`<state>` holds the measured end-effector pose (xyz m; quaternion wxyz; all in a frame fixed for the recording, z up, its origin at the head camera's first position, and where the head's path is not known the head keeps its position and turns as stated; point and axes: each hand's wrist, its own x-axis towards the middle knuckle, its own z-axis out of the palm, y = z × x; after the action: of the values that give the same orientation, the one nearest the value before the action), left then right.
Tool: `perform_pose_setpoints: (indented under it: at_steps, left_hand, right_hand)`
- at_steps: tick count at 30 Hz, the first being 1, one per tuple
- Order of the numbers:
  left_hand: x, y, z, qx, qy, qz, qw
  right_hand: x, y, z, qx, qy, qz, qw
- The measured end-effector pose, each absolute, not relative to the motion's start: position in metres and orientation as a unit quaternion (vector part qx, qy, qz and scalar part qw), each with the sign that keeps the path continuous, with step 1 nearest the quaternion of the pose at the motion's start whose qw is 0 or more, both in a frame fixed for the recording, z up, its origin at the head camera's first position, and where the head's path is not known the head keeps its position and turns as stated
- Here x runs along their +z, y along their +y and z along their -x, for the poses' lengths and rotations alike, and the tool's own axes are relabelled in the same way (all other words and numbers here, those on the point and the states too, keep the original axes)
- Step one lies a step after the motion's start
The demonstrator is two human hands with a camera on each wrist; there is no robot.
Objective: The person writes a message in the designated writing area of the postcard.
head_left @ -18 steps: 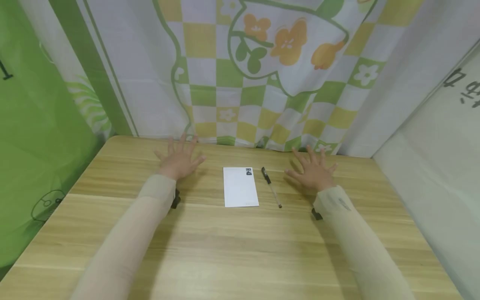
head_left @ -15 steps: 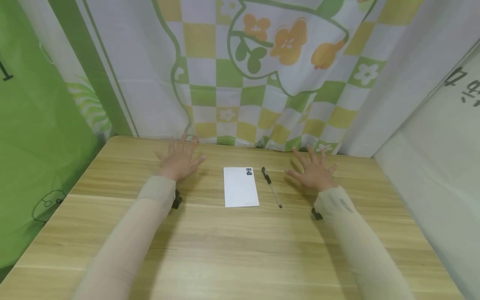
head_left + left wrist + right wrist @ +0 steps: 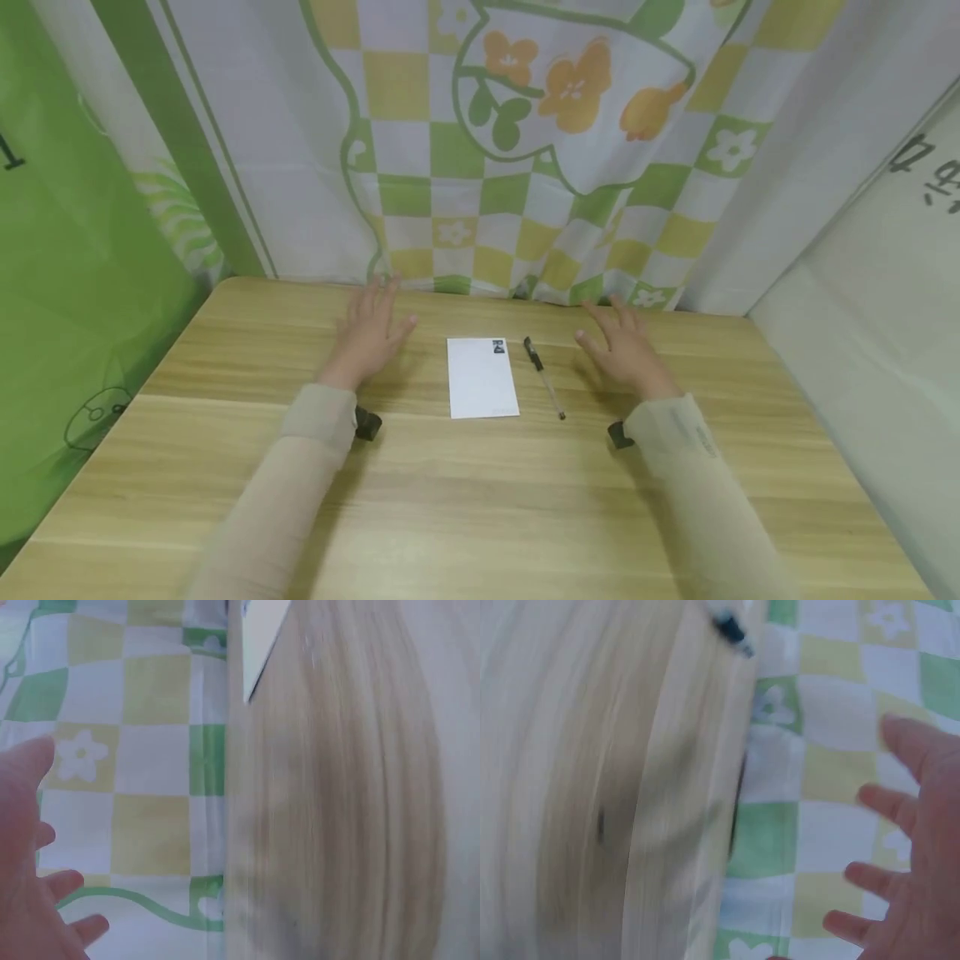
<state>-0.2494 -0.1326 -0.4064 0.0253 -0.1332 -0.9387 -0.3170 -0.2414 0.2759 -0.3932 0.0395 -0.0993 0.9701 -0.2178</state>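
A white card [image 3: 482,383] with a small dark printed mark in its top right corner lies flat near the middle of the table. Just right of it is a pen [image 3: 543,375] with a black grip and a clear barrel, its black end pointing away from me. Left of the card, my left hand [image 3: 367,335] is held out with its fingers extended, touching neither object. My right hand [image 3: 624,348] is stretched out likewise, to the right of the pen, and holds nothing. Each wrist view shows its hand with spread fingers; the card's corner [image 3: 259,652] and pen's tip [image 3: 731,628] show there.
The wooden table [image 3: 480,508] reaches back to a checkered, flowered curtain [image 3: 465,183] along its far edge. Green cloth [image 3: 82,250] hangs at the left, and a pale sheet with dark writing [image 3: 885,275] at the right. A small black device [image 3: 367,423] is on the left wrist.
Both hands have drawn back a little towards me and turned slightly inwards, their fingers less widely spread. The card and the pen stay where they lay.
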Motion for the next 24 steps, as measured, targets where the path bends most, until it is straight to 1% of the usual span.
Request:
perform_pose_setpoints:
  at_steps: [4, 6, 12, 16, 19, 24]
  left_hand:
    - [-0.411, -0.127, 0.245, -0.356, -0.920, 0.154, 0.062]
    - [-0.413, -0.123, 0.243, -0.380, -0.908, 0.161, 0.071]
    - [-0.423, -0.110, 0.238, -0.454, -0.872, 0.160, 0.091]
    - [-0.431, -0.100, 0.233, -0.519, -0.837, 0.154, 0.081]
    - [-0.435, -0.094, 0.230, -0.560, -0.813, 0.147, 0.066]
    - [-0.440, -0.091, 0.228, -0.599, -0.789, 0.126, 0.058]
  right_hand:
    - [-0.396, 0.266, 0.232, -0.273, 0.958, 0.090, 0.004]
    - [-0.398, 0.260, 0.229, -0.301, 0.950, 0.082, -0.009]
    - [-0.404, 0.242, 0.222, -0.369, 0.926, 0.073, -0.014]
    - [-0.405, 0.232, 0.220, -0.390, 0.918, 0.075, -0.025]
    - [-0.408, 0.226, 0.219, -0.396, 0.916, 0.063, -0.024]
    - [-0.414, 0.215, 0.222, -0.390, 0.919, 0.055, 0.008]
